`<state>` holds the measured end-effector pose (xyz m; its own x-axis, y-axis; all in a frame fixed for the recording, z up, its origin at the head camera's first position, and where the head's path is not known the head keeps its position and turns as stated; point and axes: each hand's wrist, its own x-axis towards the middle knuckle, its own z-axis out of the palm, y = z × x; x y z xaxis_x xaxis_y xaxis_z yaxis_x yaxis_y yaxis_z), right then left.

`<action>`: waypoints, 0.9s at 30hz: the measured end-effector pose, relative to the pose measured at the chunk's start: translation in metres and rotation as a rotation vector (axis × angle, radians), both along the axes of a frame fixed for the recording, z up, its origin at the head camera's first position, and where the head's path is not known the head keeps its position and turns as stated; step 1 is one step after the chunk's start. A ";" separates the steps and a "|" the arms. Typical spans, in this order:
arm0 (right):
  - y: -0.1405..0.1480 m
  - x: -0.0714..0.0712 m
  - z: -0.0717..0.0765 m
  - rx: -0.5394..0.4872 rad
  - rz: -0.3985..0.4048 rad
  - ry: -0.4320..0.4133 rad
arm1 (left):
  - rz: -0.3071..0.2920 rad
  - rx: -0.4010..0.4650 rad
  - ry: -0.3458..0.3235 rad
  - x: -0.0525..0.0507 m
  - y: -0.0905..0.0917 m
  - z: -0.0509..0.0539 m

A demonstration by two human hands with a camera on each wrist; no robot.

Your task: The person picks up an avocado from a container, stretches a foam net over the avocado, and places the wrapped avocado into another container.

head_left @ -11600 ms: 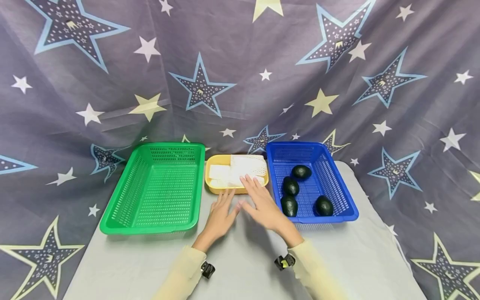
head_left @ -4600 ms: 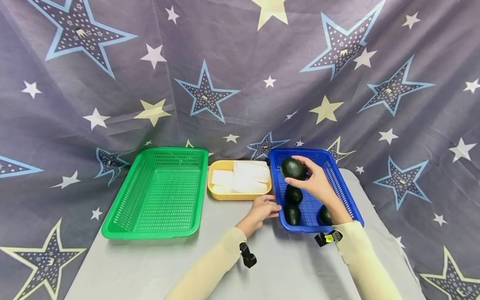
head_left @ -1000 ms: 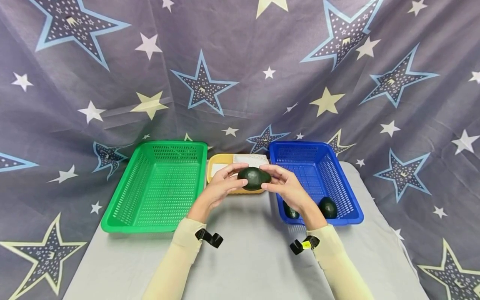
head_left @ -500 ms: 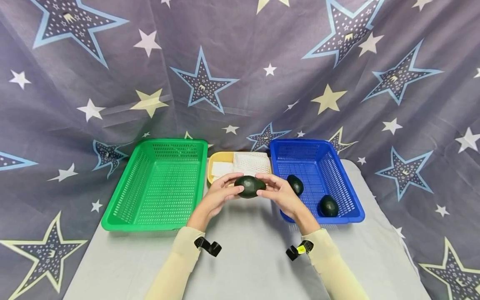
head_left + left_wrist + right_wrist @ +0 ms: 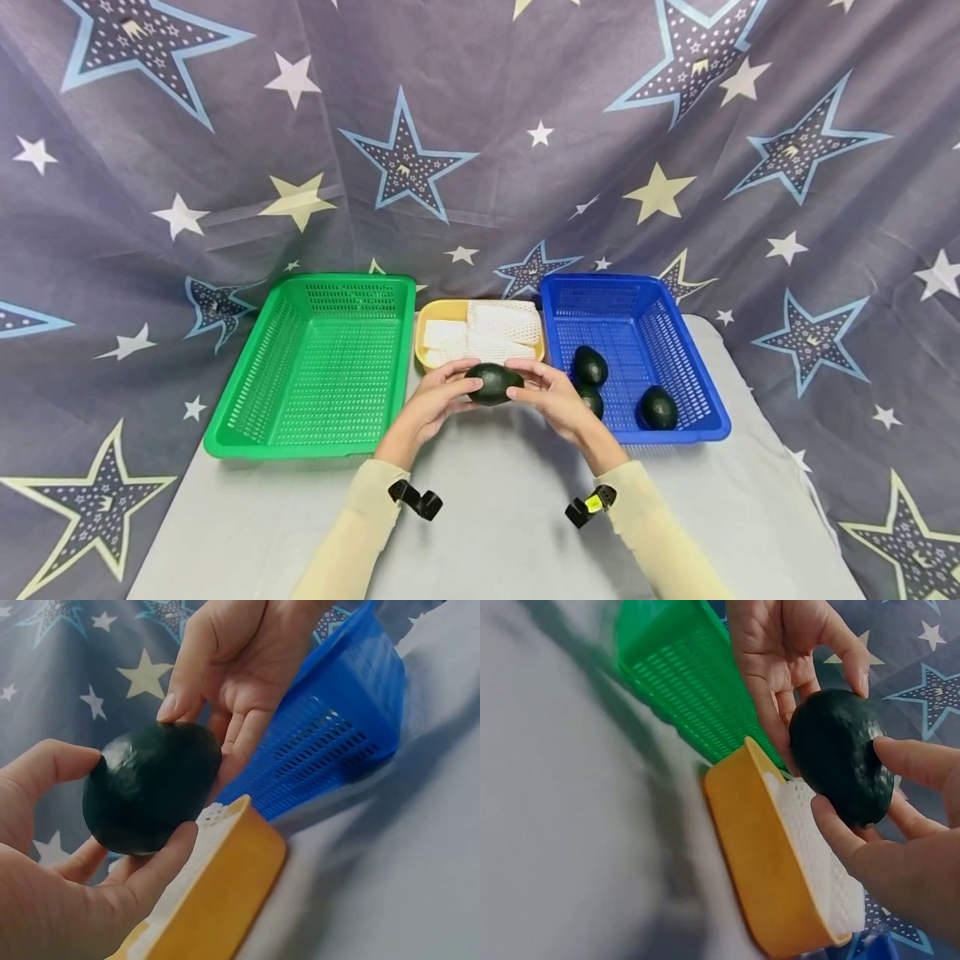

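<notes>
Both hands hold one dark green avocado (image 5: 492,384) between them, in front of the yellow tray (image 5: 422,337) of white foam netting (image 5: 504,323). The left hand (image 5: 432,405) pinches its left end between thumb and fingers; the right hand (image 5: 556,403) pinches its right end. In the left wrist view the avocado (image 5: 147,787) lies across the fingertips, above the yellow tray (image 5: 225,900). The right wrist view shows its stem end (image 5: 866,823) near the fingers of the right hand (image 5: 915,847).
At the left stands a green basket (image 5: 303,451) with nothing in it. Inside the blue basket (image 5: 678,436) at the right lie three avocados, one alone (image 5: 657,408) and two touching (image 5: 590,367). A star-patterned cloth (image 5: 480,125) hangs behind.
Since the earliest frame, one avocado has left the blue basket and is held in both hands. Over the last second the hands have come a little lower and nearer, uncovering more of the yellow tray.
</notes>
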<state>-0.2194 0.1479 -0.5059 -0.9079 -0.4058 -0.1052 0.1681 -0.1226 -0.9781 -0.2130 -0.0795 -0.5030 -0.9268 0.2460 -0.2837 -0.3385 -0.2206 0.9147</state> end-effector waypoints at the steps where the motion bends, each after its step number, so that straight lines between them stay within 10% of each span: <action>1: -0.001 0.000 -0.001 0.006 0.002 -0.002 | 0.002 -0.003 -0.004 0.000 0.000 -0.002; 27: -0.031 0.011 -0.046 0.299 -0.133 0.177 | 0.106 -0.093 -0.036 0.010 -0.007 -0.056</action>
